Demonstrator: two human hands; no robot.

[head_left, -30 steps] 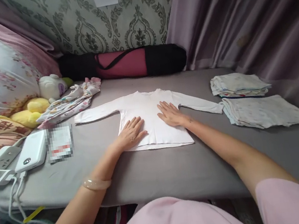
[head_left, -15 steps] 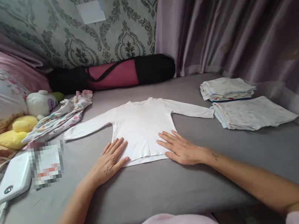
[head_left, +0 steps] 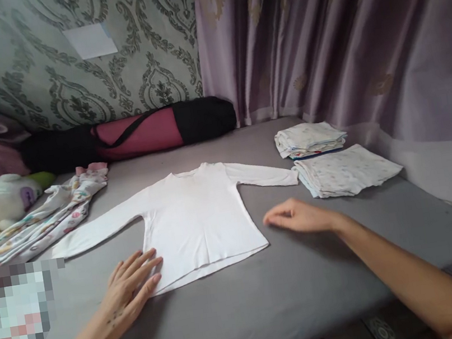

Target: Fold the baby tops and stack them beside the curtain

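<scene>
A white long-sleeved shirt (head_left: 199, 219) lies flat on the grey bed sheet, neck away from me and both sleeves spread out. My left hand (head_left: 130, 285) rests open at its lower left corner, fingertips on the fabric. To the right of the shirt's side edge, my right hand (head_left: 301, 216) is held just over the sheet. Its fingers are curled together toward the thumb, and nothing shows in them. The right sleeve's cuff lies near a folded pile of light patterned cloth (head_left: 347, 171).
Another folded stack (head_left: 310, 138) sits behind that pile. Patterned child's clothing (head_left: 57, 209) lies at left, beside a white plush toy (head_left: 3, 197). A long black and pink bag (head_left: 135, 133) runs along the wall. A purple curtain (head_left: 295, 40) hangs at right.
My right hand has lifted off the shirt's lower right and moved outward, its fingers curling in. My left hand remains at the left hem. The view has turned right.
</scene>
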